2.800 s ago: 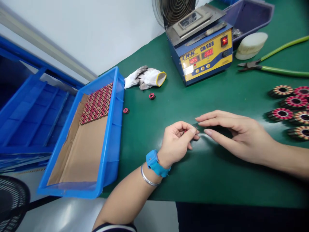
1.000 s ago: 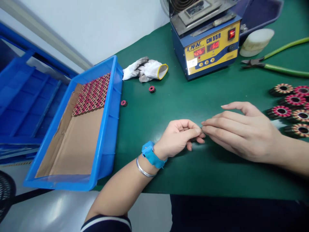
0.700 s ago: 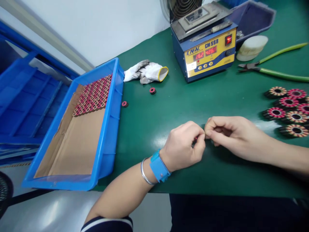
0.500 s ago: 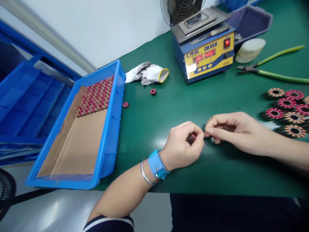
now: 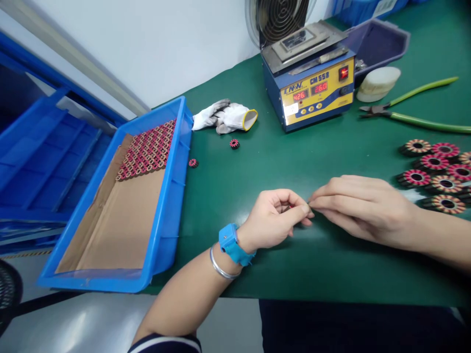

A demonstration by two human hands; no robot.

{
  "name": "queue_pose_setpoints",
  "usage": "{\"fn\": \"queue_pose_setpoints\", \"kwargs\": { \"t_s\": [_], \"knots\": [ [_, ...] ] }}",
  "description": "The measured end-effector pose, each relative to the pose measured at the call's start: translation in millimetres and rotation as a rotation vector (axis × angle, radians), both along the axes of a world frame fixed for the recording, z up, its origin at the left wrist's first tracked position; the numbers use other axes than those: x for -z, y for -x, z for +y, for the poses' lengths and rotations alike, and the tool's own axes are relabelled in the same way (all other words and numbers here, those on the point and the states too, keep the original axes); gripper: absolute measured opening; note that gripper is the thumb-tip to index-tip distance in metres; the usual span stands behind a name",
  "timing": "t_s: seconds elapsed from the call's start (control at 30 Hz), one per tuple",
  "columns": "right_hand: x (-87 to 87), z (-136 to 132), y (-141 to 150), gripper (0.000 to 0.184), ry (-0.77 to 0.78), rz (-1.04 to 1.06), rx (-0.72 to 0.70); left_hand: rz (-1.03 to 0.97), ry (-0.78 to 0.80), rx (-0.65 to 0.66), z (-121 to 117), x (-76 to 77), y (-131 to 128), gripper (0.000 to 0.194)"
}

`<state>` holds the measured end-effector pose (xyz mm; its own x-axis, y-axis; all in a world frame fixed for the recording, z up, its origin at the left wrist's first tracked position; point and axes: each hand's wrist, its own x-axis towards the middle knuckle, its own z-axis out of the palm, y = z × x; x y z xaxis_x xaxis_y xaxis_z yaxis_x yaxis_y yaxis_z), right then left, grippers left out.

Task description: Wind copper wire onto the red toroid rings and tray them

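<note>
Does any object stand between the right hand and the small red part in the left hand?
No other object is visible there. Only the left hand, which mostly hides the red part, lies between that part and the right hand.

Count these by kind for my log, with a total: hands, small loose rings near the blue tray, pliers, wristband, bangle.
Left hand and right hand: 2
Small loose rings: 2
Pliers: 1
Wristband: 1
Bangle: 1
Total: 7
Not counted: the red piece in the left hand, mostly hidden.
</note>
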<state>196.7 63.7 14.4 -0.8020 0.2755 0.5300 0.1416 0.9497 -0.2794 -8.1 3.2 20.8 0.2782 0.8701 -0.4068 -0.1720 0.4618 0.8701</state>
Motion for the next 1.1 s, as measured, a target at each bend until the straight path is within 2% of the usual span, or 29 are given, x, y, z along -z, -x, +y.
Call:
{"fn": "queue_pose_setpoints", "kwargs": {
  "t_s": [0.33, 0.47, 0.73, 0.9, 1.1],
  "knots": [
    [0.2, -1.7, -2.7, 0.012, 0.049, -0.015, 0.001, -0.003, 0.022, 0.047, 0.7, 0.5, 0.8, 0.012],
    [-2.8, -2.9, -2.3, 0.012, 0.090, 0.018, 0.024, 0.000, -0.003, -0.001, 0.0, 0.7, 1.6, 0.016],
    [-2.2, -15.6, 0.9, 0.015, 0.061, 0.040, 0.093, 0.061, -0.013, -0.135, -0.8, -0.2, -3.1, 0.016],
    [-2.2, -16.0, 1.2, 0.014, 0.084, 0.059, 0.125, 0.063, -0.021, -0.143, -1.6, 1.2, -3.6, 0.015],
    [-2.8, -9.0, -0.2, 0.015, 0.000, 0.024, 0.119, 0.059, -0.021, -0.106, -3.0, 2.3, -3.7, 0.016]
  ]
}}
